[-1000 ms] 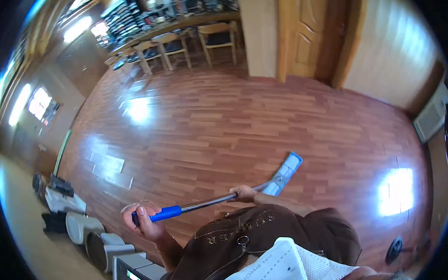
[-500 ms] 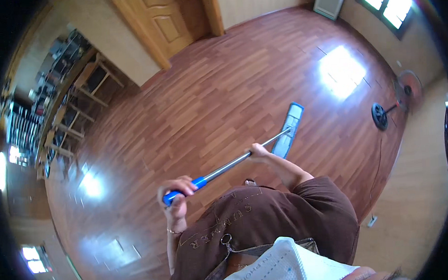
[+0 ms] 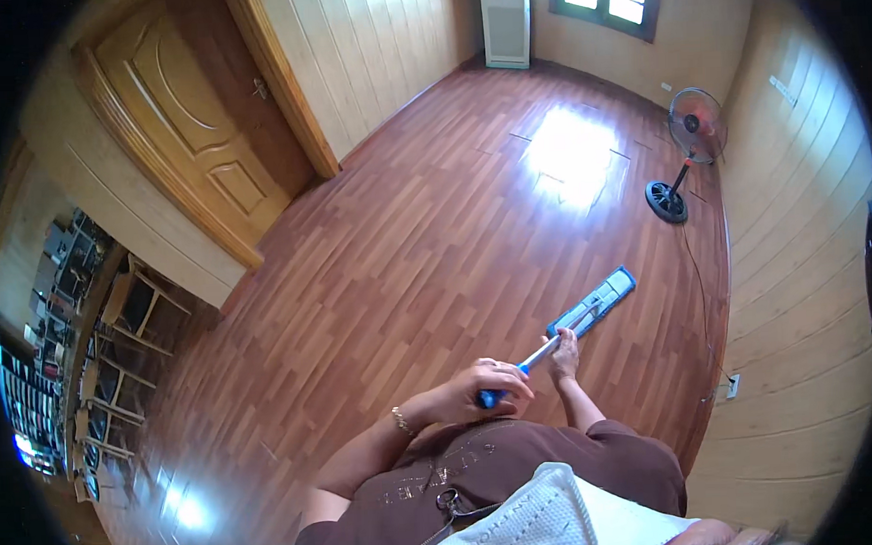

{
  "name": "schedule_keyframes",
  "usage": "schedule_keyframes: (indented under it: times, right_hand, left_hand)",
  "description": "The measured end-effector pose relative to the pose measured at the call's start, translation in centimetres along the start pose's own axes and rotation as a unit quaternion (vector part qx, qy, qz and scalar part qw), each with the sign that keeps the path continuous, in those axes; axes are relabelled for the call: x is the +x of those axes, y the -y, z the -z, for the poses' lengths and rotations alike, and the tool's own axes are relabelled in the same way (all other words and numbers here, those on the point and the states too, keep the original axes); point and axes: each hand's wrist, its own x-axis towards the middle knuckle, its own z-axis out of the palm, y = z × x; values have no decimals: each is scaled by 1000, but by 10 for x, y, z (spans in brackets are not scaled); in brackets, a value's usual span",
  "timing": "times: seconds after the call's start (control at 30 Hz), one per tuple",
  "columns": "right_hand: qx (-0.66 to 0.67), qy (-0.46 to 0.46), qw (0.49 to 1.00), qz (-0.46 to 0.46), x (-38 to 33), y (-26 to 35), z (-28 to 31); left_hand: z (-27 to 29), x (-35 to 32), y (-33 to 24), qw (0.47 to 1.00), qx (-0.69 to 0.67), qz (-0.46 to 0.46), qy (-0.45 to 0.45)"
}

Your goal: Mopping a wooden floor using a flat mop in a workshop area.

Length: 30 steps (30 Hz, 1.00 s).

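Observation:
A flat mop [image 3: 617, 285] with a pale, blue-edged head rests on the reddish-brown wood floor ahead of me and slightly to the right. My left hand [image 3: 480, 390], a gold bracelet on its wrist, is wrapped round the blue grip at the upper end of the handle. Lower down, my right hand [image 3: 563, 356] closes round the metal shaft, nearer the mop head. The handle slants away from my body toward the floor.
A standing fan [image 3: 666, 201] is by the right wall, its cord [image 3: 698, 292] running along the floor to a wall socket [image 3: 733, 387]. A white floor unit [image 3: 506, 25] stands at the far wall. Wooden chairs [image 3: 123, 380] line a counter at left, near a wooden door [image 3: 186, 118].
My view has turned to the right, so the door and fan appear further left. The handle now points more straight ahead, my hands look closer together, and the mop head lies at a different slant.

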Motion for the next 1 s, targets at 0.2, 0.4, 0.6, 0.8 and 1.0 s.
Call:
schedule_keyframes:
  times: [0.2, 0.4, 0.6, 0.8, 1.0]
  right_hand:
    - [-28, 54, 998, -17, 19, -26, -30]
    - [8, 128, 992, 4, 37, 3, -56]
    - [108, 217, 959, 147, 45, 71, -87]
    - [114, 378, 887, 240, 21, 171, -113]
    - [199, 475, 776, 365, -38, 247, -138]
  left_hand:
    - [-24, 6, 30, 995, -52, 10, -79]
    - [-33, -4, 12, 980, 76, 27, -184]
    - [-26, -21, -35, 951, 179, 75, -242]
    - [-29, -51, -61, 873, 317, 62, -366]
    - [-39, -80, -83, 805, 415, 37, -422]
